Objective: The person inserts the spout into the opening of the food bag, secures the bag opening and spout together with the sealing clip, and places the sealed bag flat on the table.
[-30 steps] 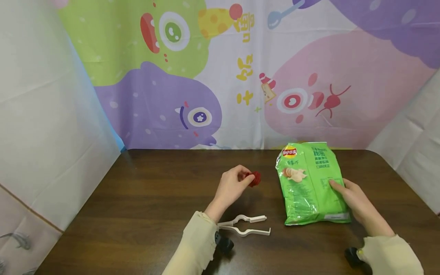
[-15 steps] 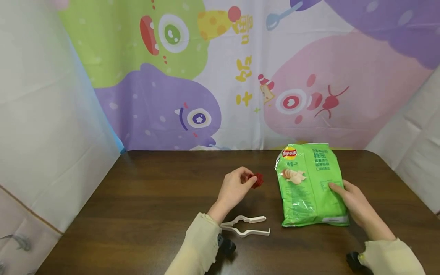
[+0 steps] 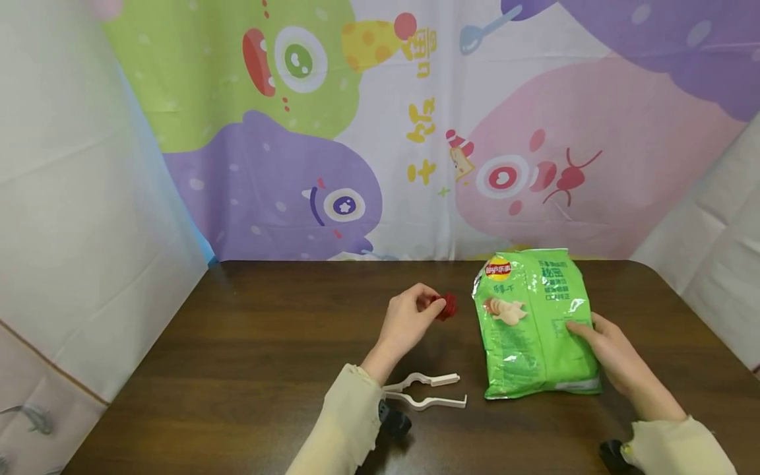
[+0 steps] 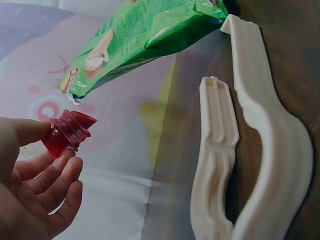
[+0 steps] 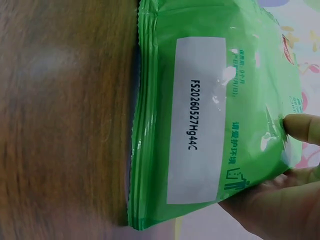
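Hand status: L hand [image 3: 406, 320] pinched a small red threaded part [image 4: 67, 132] betw. thumb and fingertips, w/ its tapered end turned away from the palm. R hand [image 3: 614, 343] gripped a green snack bag [image 3: 537, 330] at its right side: thumb on the printed face, fingers behind.

Pos.: bag was at the right of the table [image 3: 261, 343], to the right of the red part and apart from it. Contact betw. bag's lower seam and table could not be confirmed. White clip [image 4: 282, 145] lay on the table near the L forearm, arms spread; its rear end was hidden by the sleeve.

Handling, bag: judged light for its size, w/ soft film and some puff. Surface was glossy, so prob. slippery; contents, if chips as per the print, would be brittle. Recommended hold pts. were the side edge or the crimped end seam; firm pressure at mid-face was to be avoided.

Handling, red part: est. light and stiff, likely plastic. Ribbed threads gave better purchase than the smooth taper; hold across the threaded body, approx. as the L hand did.
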